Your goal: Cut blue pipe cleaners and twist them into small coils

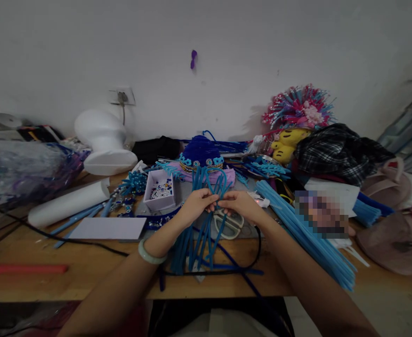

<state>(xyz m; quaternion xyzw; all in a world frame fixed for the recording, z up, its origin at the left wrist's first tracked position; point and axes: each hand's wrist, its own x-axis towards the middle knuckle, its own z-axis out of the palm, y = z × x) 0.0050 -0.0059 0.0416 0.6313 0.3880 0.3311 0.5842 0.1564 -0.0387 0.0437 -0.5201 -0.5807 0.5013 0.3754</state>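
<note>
Both hands meet at the middle of the table over a bunch of blue pipe cleaners. My left hand, with a pale bangle on its wrist, pinches the blue strands. Close beside it, my right hand pinches the same strands, which loop up above the fingers. Beyond the hands, a dark blue fuzzy piece trimmed with gold and light blue flowers rests on a lilac bundle. White-handled scissors lie just under my right hand, partly covered by strands.
A white box of beads stands left of the hands; a white card and paper roll lie farther left. A white foam head stands behind. Light blue pipe cleaners lie to the right. A black cable crosses in front.
</note>
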